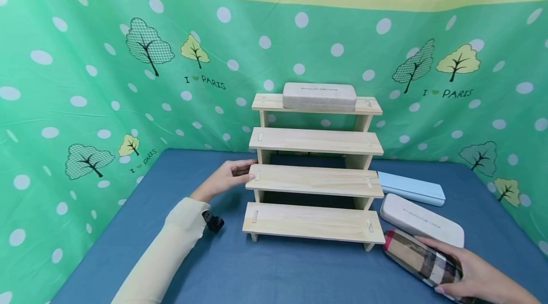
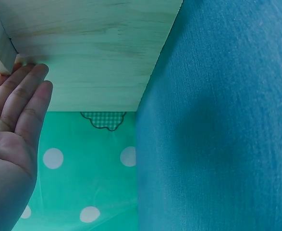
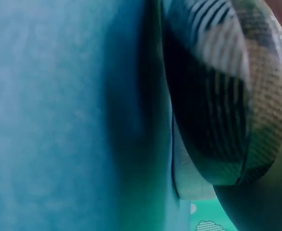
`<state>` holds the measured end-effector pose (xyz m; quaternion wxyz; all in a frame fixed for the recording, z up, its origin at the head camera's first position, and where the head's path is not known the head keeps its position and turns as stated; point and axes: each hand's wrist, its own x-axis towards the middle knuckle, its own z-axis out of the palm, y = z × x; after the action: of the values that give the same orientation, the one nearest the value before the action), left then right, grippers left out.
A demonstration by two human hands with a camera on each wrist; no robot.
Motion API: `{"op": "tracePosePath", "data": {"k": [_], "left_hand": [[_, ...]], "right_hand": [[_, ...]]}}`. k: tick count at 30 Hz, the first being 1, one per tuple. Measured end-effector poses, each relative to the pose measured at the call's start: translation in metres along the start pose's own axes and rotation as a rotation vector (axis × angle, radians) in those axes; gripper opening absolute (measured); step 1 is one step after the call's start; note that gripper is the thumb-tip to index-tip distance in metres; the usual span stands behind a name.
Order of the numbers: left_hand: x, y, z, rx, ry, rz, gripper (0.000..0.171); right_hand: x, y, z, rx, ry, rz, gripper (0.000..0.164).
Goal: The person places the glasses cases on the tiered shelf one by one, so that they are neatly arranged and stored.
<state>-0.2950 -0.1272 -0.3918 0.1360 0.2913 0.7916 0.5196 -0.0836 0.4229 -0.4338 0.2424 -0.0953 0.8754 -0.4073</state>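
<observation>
Head view: plaid case [image 1: 419,256] held snug between right hand [image 1: 466,273] thumb and fingers, spread only as wide as the case, just beside the front right corner of the wooden rack [image 1: 314,180]. Can't tell whether lifted or resting on the blue table [image 1: 299,273]. White case [image 1: 421,220] right behind, then a light blue case [image 1: 411,189]. Left hand [image 1: 231,178] touching the rack's left side, fingers pretty straight, nothing gripped.

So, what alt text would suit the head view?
A right hand grips a plaid case beside a four-tier wooden rack; the left hand touches it from the left. A pale case sits on top; a second pale case and a blue case lie at right.
</observation>
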Motion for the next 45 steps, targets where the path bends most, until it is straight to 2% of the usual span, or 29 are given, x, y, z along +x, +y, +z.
{"op": "tracePosePath", "data": {"k": [3,10,14,16,19,22,25,30,36,45], "left_hand": [[0.0,0.001,0.001,0.001,-0.003,0.001,0.055],[0.0,0.002,0.0,0.0,0.001,0.0,0.055],[0.0,0.003,0.001,-0.004,-0.002,0.0,0.055],[0.0,0.003,0.001,-0.007,-0.001,-0.001,0.055],[0.001,0.003,0.001,-0.008,0.001,0.0,0.055],[0.002,0.001,0.001,0.003,0.002,0.003,0.054],[0.002,0.0,0.001,0.007,0.004,0.003,0.054],[0.002,-0.001,0.001,0.003,0.005,0.004,0.053],[0.001,-0.001,0.0,0.009,0.001,0.014,0.054],[0.0,-0.001,0.0,0.015,-0.006,0.023,0.055]], "right_hand": [[-0.002,-0.005,-0.001,-0.001,0.009,-0.036,0.072],[-0.007,-0.011,-0.007,-0.089,0.039,-0.177,0.074],[-0.011,-0.015,-0.015,-0.06,0.023,-0.184,0.076],[-0.013,-0.017,-0.019,-0.075,0.031,-0.217,0.077],[-0.014,-0.023,-0.025,-0.145,0.064,-0.259,0.08],[-0.013,-0.031,-0.03,-0.191,0.097,-0.265,0.081],[-0.009,-0.041,-0.036,-0.189,0.103,-0.272,0.08],[0.0,-0.065,-0.044,-0.228,0.106,-0.337,0.08],[0.01,-0.096,-0.054,-0.144,0.025,-0.333,0.079],[0.032,-0.134,-0.066,-0.259,-0.002,-0.418,0.079]]}}
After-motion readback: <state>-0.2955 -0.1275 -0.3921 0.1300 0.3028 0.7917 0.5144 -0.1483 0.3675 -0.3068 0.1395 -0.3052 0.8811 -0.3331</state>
